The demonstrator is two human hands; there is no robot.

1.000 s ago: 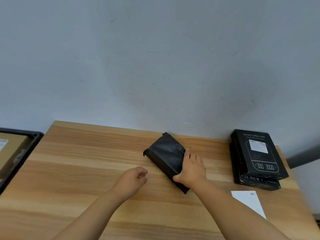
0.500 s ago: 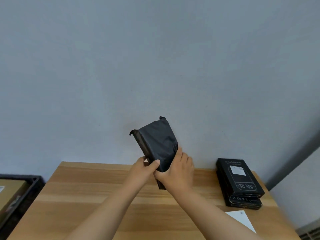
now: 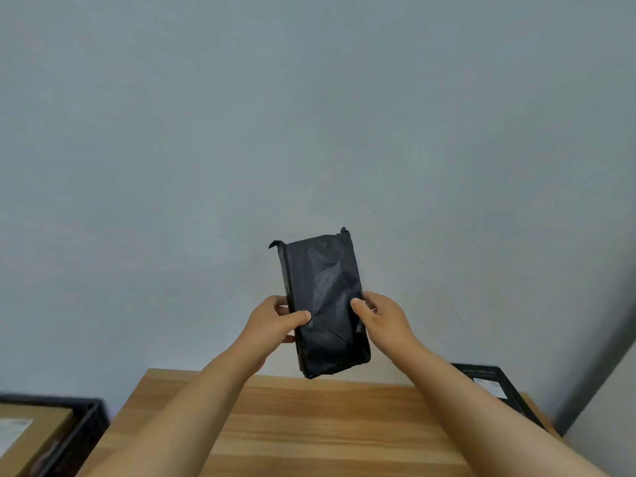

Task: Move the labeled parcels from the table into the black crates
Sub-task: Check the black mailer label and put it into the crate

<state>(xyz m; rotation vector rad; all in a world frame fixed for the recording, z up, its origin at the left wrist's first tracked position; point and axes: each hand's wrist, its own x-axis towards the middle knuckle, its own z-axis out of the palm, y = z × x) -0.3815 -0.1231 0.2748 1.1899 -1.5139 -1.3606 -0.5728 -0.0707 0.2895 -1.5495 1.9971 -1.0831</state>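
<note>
So off to the right there's a black boxed scale sitting on the table, half hidden behind our right forearm, and a black crate at the left edge with a cardboard parcel already in it. The table is light wood against a plain grey wall. Compared to half a second ago, we've lifted the black wrapped parcel higher and turned it nearly upright. Our left hand and right hand each grip a side, thumbs on the front.
</note>
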